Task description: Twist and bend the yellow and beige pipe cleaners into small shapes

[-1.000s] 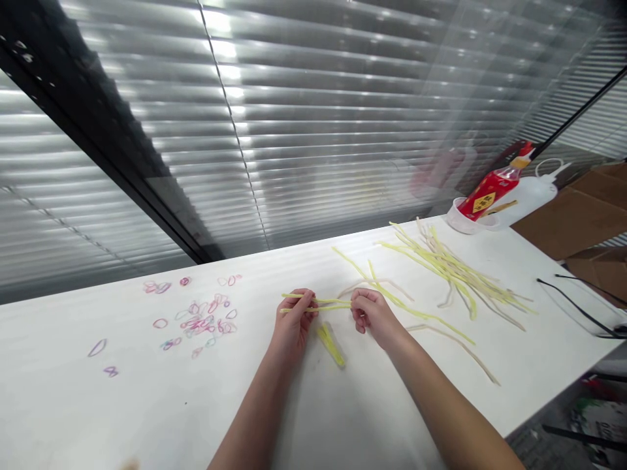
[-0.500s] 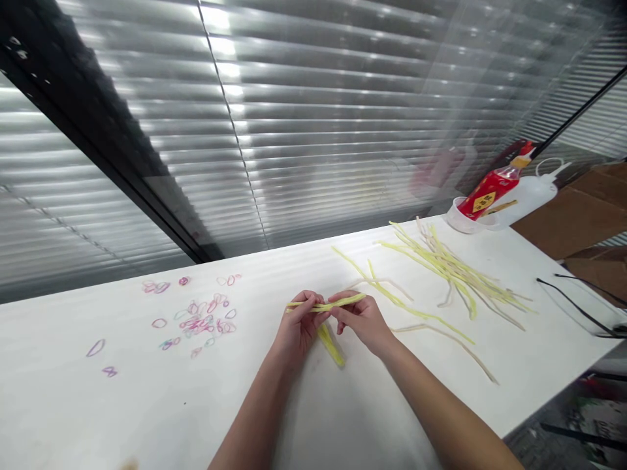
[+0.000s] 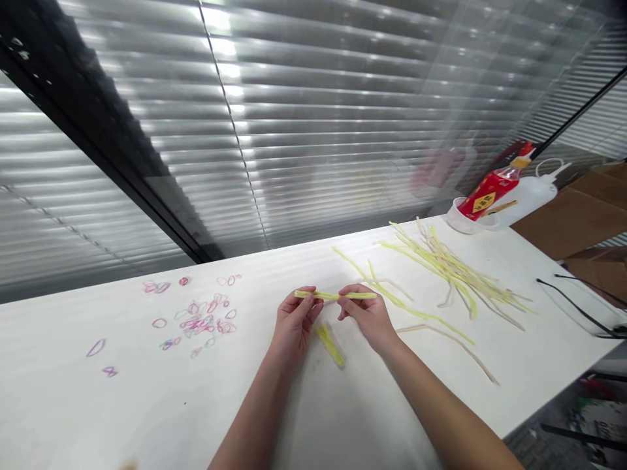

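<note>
Left of the strand, loose bands [image 3: 203, 320] lay scattered on the surface [image 3: 98, 405]. The left hand [image 3: 294, 324] pinched 1 end of the yellow strand [image 3: 336, 296], fingers closed on it. The right hand [image 3: 368, 318] pinched the other end likewise, holding it level just above the surface. Firm pinches with even ends would likely stop it springing apart. Just below the strand lay a yellow bundle [image 3: 330, 344], close under the hands. Right of the strand sprawled a pile [image 3: 455, 271], with a bottle [image 3: 492, 186] and a cable [image 3: 573, 307] beyond it. Nothing blocked the hands.
</note>
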`<action>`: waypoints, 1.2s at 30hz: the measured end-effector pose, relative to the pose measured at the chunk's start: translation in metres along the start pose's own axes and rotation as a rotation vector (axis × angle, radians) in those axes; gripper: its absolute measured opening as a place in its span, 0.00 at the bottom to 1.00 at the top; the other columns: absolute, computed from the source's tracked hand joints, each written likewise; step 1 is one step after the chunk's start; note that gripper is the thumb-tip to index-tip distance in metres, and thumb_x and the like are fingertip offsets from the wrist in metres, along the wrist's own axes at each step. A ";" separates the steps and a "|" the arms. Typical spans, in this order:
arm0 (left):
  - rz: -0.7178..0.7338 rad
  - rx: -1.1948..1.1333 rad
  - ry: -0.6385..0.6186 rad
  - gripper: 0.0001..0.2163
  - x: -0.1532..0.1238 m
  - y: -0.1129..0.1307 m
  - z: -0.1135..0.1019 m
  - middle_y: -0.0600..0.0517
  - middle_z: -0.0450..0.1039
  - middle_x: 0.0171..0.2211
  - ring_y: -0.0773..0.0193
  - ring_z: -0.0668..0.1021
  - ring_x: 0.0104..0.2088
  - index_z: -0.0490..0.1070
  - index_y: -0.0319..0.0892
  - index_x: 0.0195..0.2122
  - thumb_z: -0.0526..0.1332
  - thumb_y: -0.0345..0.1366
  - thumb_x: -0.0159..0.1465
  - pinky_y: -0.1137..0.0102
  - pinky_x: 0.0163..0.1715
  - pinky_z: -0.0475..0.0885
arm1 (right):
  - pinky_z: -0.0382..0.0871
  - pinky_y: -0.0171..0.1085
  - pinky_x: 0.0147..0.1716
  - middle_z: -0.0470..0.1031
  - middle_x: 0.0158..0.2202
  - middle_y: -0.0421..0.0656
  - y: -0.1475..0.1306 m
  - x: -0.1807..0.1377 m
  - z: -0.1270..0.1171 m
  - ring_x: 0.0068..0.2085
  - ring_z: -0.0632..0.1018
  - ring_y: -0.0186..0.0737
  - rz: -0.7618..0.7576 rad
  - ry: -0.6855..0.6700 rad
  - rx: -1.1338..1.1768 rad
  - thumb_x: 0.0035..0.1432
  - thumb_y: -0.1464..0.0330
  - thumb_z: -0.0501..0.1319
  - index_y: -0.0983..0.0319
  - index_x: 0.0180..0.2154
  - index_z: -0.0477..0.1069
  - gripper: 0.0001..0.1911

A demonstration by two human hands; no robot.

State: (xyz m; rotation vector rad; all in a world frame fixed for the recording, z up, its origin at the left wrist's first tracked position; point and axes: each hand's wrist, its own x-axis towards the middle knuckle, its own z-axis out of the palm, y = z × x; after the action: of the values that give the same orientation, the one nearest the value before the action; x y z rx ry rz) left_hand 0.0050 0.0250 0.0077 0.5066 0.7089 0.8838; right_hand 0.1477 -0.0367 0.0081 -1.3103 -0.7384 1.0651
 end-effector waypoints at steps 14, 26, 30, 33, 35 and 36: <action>-0.057 0.033 0.002 0.09 -0.001 0.001 -0.002 0.55 0.74 0.27 0.74 0.77 0.29 0.75 0.38 0.28 0.72 0.34 0.47 0.82 0.33 0.74 | 0.70 0.36 0.26 0.70 0.21 0.37 0.000 -0.004 0.007 0.22 0.73 0.34 -0.021 -0.001 -0.029 0.48 0.61 0.67 0.60 0.32 0.74 0.12; -0.047 0.085 -0.027 0.09 -0.002 0.001 -0.002 0.51 0.77 0.31 0.70 0.79 0.31 0.76 0.38 0.27 0.72 0.35 0.47 0.79 0.34 0.75 | 0.70 0.35 0.25 0.72 0.25 0.38 0.003 -0.003 0.007 0.22 0.73 0.32 -0.061 0.059 -0.055 0.49 0.60 0.66 0.61 0.30 0.73 0.11; -0.039 0.032 0.011 0.09 -0.001 0.002 -0.002 0.52 0.77 0.33 0.72 0.78 0.30 0.75 0.38 0.26 0.72 0.35 0.47 0.81 0.32 0.75 | 0.70 0.35 0.21 0.69 0.23 0.37 0.002 -0.002 0.006 0.19 0.70 0.30 -0.089 0.095 0.024 0.48 0.59 0.67 0.61 0.32 0.73 0.13; -0.043 0.016 0.014 0.08 0.000 0.002 -0.003 0.52 0.76 0.33 0.73 0.78 0.30 0.75 0.37 0.27 0.71 0.34 0.48 0.83 0.31 0.75 | 0.68 0.35 0.19 0.70 0.24 0.37 0.001 -0.002 0.006 0.18 0.69 0.29 -0.123 0.126 0.072 0.48 0.60 0.67 0.61 0.32 0.73 0.12; -0.050 -0.002 0.013 0.08 0.000 0.002 -0.003 0.52 0.76 0.33 0.73 0.79 0.29 0.74 0.37 0.27 0.71 0.34 0.48 0.83 0.31 0.75 | 0.68 0.35 0.19 0.69 0.21 0.36 0.002 -0.002 0.006 0.17 0.68 0.30 -0.132 0.127 0.111 0.48 0.61 0.67 0.60 0.31 0.73 0.11; -0.054 -0.015 0.016 0.08 0.000 0.001 -0.003 0.52 0.76 0.33 0.73 0.79 0.29 0.74 0.37 0.27 0.71 0.34 0.48 0.83 0.30 0.75 | 0.67 0.35 0.19 0.68 0.20 0.36 0.002 -0.002 0.006 0.17 0.68 0.30 -0.126 0.121 0.140 0.48 0.61 0.67 0.60 0.31 0.73 0.10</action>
State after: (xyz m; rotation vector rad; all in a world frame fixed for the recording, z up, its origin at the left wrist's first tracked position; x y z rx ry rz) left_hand 0.0023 0.0263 0.0064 0.4656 0.7273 0.8425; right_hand 0.1414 -0.0367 0.0075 -1.1819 -0.6356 0.9114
